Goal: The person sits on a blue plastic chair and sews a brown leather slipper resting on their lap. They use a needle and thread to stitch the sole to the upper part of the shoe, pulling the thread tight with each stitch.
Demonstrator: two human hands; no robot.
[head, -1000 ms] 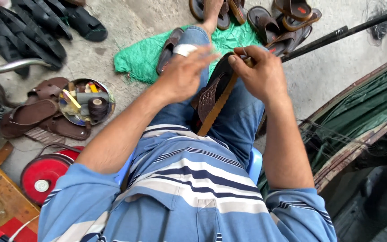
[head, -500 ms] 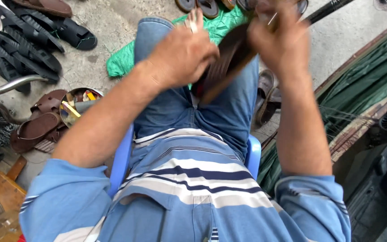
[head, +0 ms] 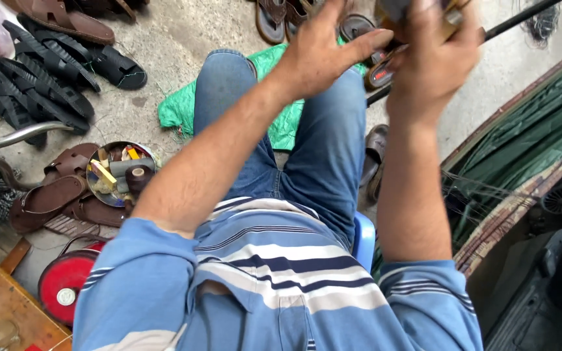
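Raised higher: both hands | right hand (head: 434,62) grips blurred sandal (head: 385,65) (top cropped) | left hand (head: 323,55) fingers spread

Your right hand (head: 430,62) is motion-blurred and cut off by the top edge; the sandal (head: 385,68) it grips is mostly hidden. Your left hand's (head: 323,55) fingers (head: 313,16) run past the frame. The bowl's (head: 144,151) contents are too small to identify.
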